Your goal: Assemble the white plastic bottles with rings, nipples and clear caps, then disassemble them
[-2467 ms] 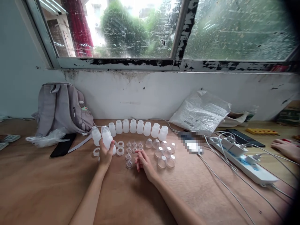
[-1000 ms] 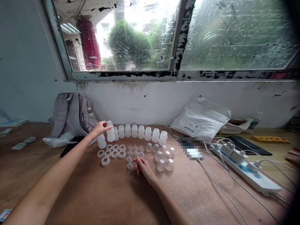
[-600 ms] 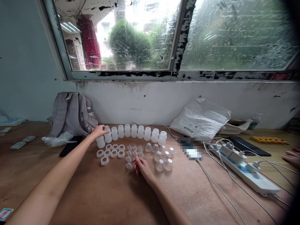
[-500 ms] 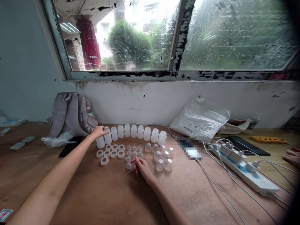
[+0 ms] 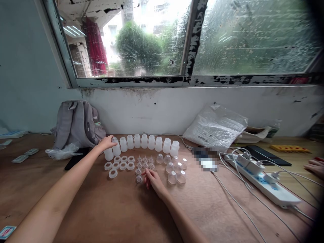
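Frosted baby bottles point(image 5: 144, 141) stand in a curved row along the back of the table. At the row's left end, my left hand point(image 5: 108, 143) has its fingers closed around the top of a bottle point(image 5: 116, 148), which seems to carry a clear cap. White collar rings point(image 5: 123, 165) lie in a group in front of that end. My right hand point(image 5: 151, 178) rests low beside the clear bottle nipples point(image 5: 139, 179), its fingers loosely bent and apart, with nothing visible in them. To its right stand several clear dome caps point(image 5: 172, 178).
A grey backpack point(image 5: 77, 123), a crumpled plastic bag point(image 5: 62, 152) and a dark flat object point(image 5: 76, 160) lie left. Rightward are a silvery packing bag point(image 5: 215, 128), a blurred-out phone point(image 5: 207, 163) and a power strip point(image 5: 268, 185) with cables. Another person's hand point(image 5: 315, 167) shows at the right edge.
The view has shifted very slightly. My left hand stays at the same bottle and my right hand stays beside the nipples; the laid-out parts keep their places.
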`<state>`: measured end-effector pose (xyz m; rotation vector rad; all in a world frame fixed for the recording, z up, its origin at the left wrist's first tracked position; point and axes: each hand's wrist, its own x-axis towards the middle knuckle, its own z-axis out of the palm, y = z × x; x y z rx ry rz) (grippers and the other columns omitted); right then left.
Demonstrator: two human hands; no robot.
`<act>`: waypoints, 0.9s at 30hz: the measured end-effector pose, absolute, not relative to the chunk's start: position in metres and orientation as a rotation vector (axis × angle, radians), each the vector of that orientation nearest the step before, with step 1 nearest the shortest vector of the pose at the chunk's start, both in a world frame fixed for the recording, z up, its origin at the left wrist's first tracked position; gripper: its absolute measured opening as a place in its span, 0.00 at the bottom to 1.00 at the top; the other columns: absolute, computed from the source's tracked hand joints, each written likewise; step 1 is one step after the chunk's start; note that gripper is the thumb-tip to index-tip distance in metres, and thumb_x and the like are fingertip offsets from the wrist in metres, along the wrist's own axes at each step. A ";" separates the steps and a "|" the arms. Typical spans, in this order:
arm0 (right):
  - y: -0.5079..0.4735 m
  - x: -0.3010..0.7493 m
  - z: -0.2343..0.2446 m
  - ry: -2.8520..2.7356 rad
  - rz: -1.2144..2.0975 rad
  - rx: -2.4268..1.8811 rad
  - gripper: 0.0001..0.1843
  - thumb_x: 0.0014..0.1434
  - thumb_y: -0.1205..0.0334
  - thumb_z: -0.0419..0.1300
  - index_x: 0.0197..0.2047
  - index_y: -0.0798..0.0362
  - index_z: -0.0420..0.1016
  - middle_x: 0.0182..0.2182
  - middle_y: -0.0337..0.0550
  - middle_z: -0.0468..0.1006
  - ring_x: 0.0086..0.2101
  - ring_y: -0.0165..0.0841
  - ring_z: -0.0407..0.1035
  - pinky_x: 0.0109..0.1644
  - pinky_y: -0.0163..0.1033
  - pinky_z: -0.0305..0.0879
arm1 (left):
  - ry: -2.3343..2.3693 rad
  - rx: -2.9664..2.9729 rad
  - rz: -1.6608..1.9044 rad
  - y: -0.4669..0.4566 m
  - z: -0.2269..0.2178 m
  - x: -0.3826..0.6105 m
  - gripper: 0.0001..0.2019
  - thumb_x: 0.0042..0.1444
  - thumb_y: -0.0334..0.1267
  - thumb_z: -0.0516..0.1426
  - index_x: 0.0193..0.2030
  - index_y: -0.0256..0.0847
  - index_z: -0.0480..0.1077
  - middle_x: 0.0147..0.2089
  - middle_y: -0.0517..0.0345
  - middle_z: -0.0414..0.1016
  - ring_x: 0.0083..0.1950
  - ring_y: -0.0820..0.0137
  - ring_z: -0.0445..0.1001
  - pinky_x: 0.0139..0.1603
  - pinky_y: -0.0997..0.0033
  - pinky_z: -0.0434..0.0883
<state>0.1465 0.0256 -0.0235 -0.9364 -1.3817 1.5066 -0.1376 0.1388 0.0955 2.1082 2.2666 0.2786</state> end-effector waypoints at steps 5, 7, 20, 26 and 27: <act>0.026 0.146 -0.023 -1.383 1.505 -0.931 0.25 0.51 0.39 0.49 0.30 0.55 0.65 0.15 0.31 0.63 0.12 0.22 0.56 0.13 0.28 0.52 | 2.275 2.128 0.214 0.138 0.094 -0.138 0.27 0.45 0.50 0.51 0.52 0.41 0.60 0.42 0.49 0.73 0.45 0.57 0.70 0.41 0.66 0.65; 0.026 0.146 -0.023 -1.387 1.503 -0.925 0.24 0.51 0.39 0.49 0.29 0.55 0.65 0.15 0.31 0.63 0.12 0.22 0.55 0.13 0.28 0.51 | 2.286 2.127 0.188 0.137 0.095 -0.138 0.27 0.45 0.50 0.51 0.52 0.42 0.59 0.43 0.49 0.72 0.46 0.55 0.70 0.42 0.63 0.65; 0.023 0.147 -0.018 -1.384 1.506 -0.953 0.24 0.50 0.39 0.49 0.29 0.55 0.65 0.14 0.30 0.62 0.11 0.22 0.54 0.13 0.29 0.51 | 2.281 2.154 0.036 0.135 0.107 -0.128 0.26 0.46 0.47 0.48 0.53 0.43 0.57 0.47 0.45 0.70 0.48 0.52 0.67 0.47 0.52 0.59; 0.023 0.147 -0.019 -1.371 1.485 -0.977 0.22 0.50 0.41 0.50 0.31 0.55 0.64 0.15 0.30 0.62 0.12 0.23 0.55 0.13 0.29 0.50 | 2.283 2.178 0.019 0.136 0.108 -0.126 0.25 0.45 0.44 0.48 0.52 0.40 0.58 0.45 0.44 0.71 0.47 0.52 0.67 0.47 0.51 0.59; 0.023 0.147 -0.019 -1.367 1.480 -0.981 0.22 0.50 0.42 0.50 0.31 0.54 0.64 0.15 0.30 0.63 0.12 0.23 0.55 0.13 0.29 0.50 | 2.284 2.185 0.024 0.135 0.108 -0.126 0.25 0.45 0.43 0.49 0.52 0.40 0.59 0.45 0.44 0.71 0.47 0.52 0.67 0.47 0.51 0.59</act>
